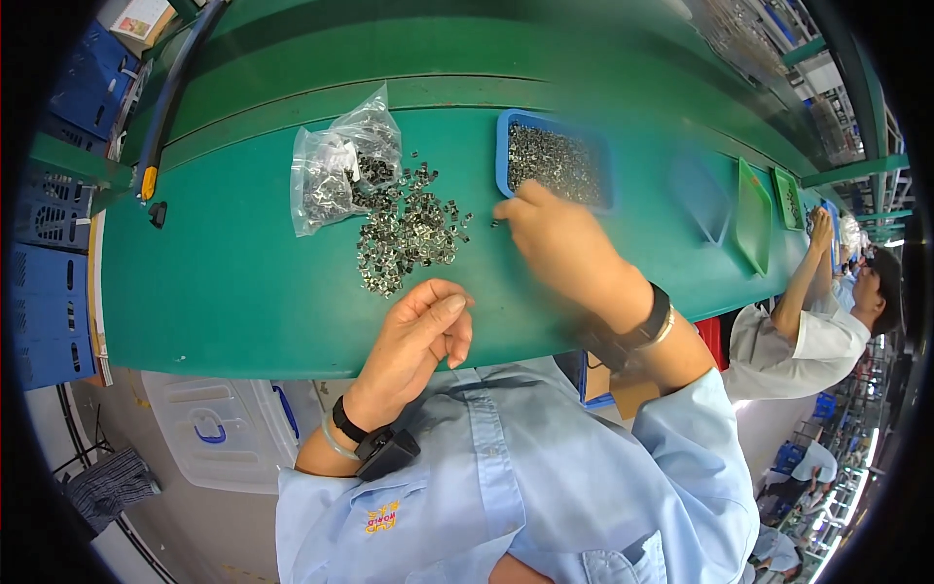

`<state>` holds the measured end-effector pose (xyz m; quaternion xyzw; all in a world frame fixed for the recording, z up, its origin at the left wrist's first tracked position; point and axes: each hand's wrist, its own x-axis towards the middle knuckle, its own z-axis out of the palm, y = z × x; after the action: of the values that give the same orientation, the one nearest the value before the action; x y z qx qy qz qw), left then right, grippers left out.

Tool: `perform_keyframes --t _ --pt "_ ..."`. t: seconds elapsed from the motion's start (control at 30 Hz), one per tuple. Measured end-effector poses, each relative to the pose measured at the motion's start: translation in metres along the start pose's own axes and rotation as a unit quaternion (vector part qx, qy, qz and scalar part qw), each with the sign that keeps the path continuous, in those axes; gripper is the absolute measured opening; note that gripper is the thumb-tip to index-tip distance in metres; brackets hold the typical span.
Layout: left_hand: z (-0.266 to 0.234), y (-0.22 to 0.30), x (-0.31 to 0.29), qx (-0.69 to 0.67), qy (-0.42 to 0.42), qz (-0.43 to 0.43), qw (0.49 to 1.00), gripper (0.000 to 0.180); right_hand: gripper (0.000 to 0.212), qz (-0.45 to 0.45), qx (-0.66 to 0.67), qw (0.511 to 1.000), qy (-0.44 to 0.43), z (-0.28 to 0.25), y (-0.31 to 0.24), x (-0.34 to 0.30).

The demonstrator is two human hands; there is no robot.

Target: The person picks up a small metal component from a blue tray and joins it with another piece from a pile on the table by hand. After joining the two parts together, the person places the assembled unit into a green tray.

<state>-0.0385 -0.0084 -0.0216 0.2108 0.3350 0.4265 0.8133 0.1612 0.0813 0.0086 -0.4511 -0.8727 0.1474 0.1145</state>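
Note:
A loose pile of small shiny metal pieces (pixel 413 234) lies on the green tabletop (pixel 233 292). It spills from the mouth of a clear plastic bag (pixel 321 180). My left hand (pixel 418 331) is just nearer to me than the pile, palm turned inward. Its fingers are curled and the thumb presses toward the index finger; anything inside is hidden. At the near edge of a blue tray (pixel 503 161) filled with similar pieces, my right hand (pixel 559 238) has its fingertips pinched together. A tiny dark metal piece (pixel 495 223) shows at those fingertips, slightly blurred.
Farther right on the table are another blue tray (pixel 702 200), a green tray (pixel 752 219) and a small green tray (pixel 787 198). A co-worker (pixel 808 331) sits at the right. Below the table's edge stands a clear lidded box (pixel 214 428). Blue crates (pixel 49 311) are stacked at left.

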Motion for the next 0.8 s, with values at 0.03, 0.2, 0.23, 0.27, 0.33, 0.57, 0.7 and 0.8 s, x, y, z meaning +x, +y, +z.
perform_keyframes --t 0.03,0.2,0.23,0.27,0.33,0.57,0.7,0.8 --pt "-0.001 0.0 0.001 -0.002 -0.003 0.001 1.0 0.015 0.021 0.007 0.013 1.0 0.003 -0.002 0.004 -0.007" --pt "0.0 0.0 0.007 -0.013 -0.024 -0.006 1.0 0.014 0.019 0.033 0.06 0.997 0.041 0.006 0.012 -0.023" --pt "0.001 -0.001 0.008 -0.012 -0.025 -0.008 1.0 0.014 0.019 0.034 0.073 0.995 0.055 0.01 0.013 -0.023" --pt "0.002 -0.001 0.008 -0.008 -0.023 -0.006 1.0 0.014 0.019 0.035 0.073 0.995 0.056 0.013 0.012 -0.022" --pt "0.004 -0.001 0.008 0.001 -0.018 -0.002 1.0 0.014 0.018 0.036 0.062 0.996 0.051 0.019 0.009 -0.016" --pt "0.011 -0.001 0.011 0.022 0.007 0.005 1.0 0.017 0.015 0.012 0.107 0.99 0.092 0.021 0.009 -0.019" --pt "0.029 -0.002 0.017 0.034 0.037 0.016 0.999 0.02 0.016 -0.017 0.16 0.977 0.139 0.009 -0.01 -0.034" --pt "0.032 -0.001 0.023 0.035 0.025 0.012 0.999 0.022 0.019 -0.052 0.141 0.973 0.177 0.007 -0.016 -0.043"
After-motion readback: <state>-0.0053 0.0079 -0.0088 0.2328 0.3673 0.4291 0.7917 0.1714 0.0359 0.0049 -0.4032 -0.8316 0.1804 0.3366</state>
